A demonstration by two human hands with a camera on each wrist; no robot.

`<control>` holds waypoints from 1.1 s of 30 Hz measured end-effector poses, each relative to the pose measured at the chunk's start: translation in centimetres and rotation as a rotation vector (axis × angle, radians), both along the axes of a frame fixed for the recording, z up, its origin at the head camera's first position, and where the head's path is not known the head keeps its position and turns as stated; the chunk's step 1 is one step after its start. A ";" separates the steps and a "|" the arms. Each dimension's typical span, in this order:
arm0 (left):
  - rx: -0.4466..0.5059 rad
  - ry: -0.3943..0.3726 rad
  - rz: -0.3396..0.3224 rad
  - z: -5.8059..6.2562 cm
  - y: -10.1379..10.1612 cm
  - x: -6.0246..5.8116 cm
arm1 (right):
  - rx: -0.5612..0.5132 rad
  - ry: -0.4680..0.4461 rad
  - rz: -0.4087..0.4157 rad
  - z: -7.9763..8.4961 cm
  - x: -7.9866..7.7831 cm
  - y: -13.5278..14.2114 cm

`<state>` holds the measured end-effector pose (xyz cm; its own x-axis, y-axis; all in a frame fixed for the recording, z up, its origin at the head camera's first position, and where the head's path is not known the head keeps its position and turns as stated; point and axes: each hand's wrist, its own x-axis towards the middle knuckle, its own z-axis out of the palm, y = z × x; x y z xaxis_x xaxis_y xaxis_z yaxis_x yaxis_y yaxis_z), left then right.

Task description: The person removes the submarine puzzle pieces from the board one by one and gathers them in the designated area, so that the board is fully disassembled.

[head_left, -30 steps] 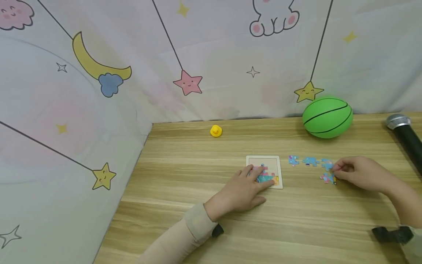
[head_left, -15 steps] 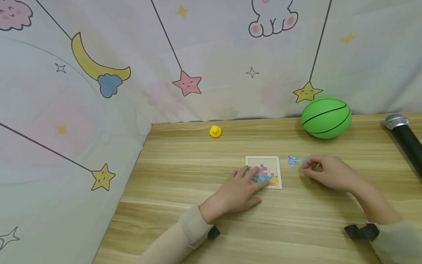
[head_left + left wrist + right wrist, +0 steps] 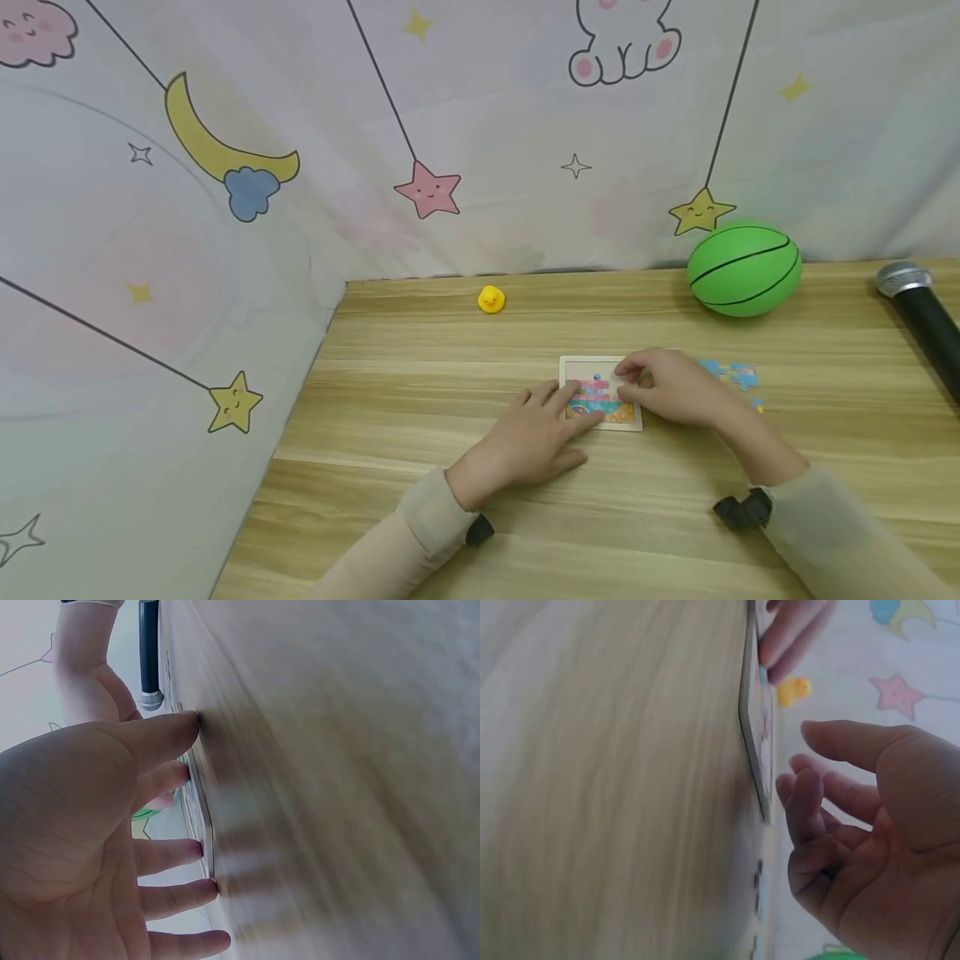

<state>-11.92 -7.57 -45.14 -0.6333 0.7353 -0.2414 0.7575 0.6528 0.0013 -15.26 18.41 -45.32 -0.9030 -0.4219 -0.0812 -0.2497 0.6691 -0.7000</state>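
My left hand [image 3: 528,437] lies with spread fingers over the lower left of a small white-framed jigsaw puzzle [image 3: 637,408], fingertips on its tray and pieces. The left wrist view shows the fingers [image 3: 176,898] fairly straight along the tray's edge. Pink, teal and orange pieces fill the lower part of the tray; its upper part is bare beige. Over the tray's right side hovers my right hand [image 3: 671,387], fingers bent. In the right wrist view its thumb [image 3: 847,741] stands apart from the bent fingers, and nothing shows between them.
Loose blue puzzle pieces [image 3: 742,376] lie right of the tray, partly hidden by my right forearm. A green ball [image 3: 745,271] and a black microphone [image 3: 926,321] sit at the back right. Farther left is a yellow rubber duck [image 3: 491,299], before a patterned cloth backdrop [image 3: 510,125].
My right hand has moved left from the loose pieces to over the tray's right side. My left hand has slid slightly left and stays on the puzzle.
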 end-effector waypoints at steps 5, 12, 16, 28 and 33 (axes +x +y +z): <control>-0.018 -0.001 0.002 0.1 0.0 0.1 | 0.036 -0.008 0.023 -0.6 -0.5 -1.6; -0.029 0.002 0.004 0.0 0.1 0.0 | 0.069 -0.064 0.015 -0.8 -0.7 -2.4; -0.027 -0.005 0.009 0.0 0.1 0.0 | 0.074 -0.069 0.013 -0.7 -0.6 -2.6; -0.027 -0.011 0.005 -0.1 0.0 0.0 | 0.024 -0.048 -0.034 -0.9 -0.5 -2.5; -0.027 -0.013 0.009 0.0 0.1 0.0 | 0.014 -0.015 -0.051 -0.8 -0.3 -2.5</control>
<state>-11.96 -7.51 -45.18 -0.6362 0.7228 -0.2698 0.7518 0.6593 -0.0067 -15.58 15.92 -46.12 -0.9220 -0.3740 -0.1001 -0.2047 0.6903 -0.6939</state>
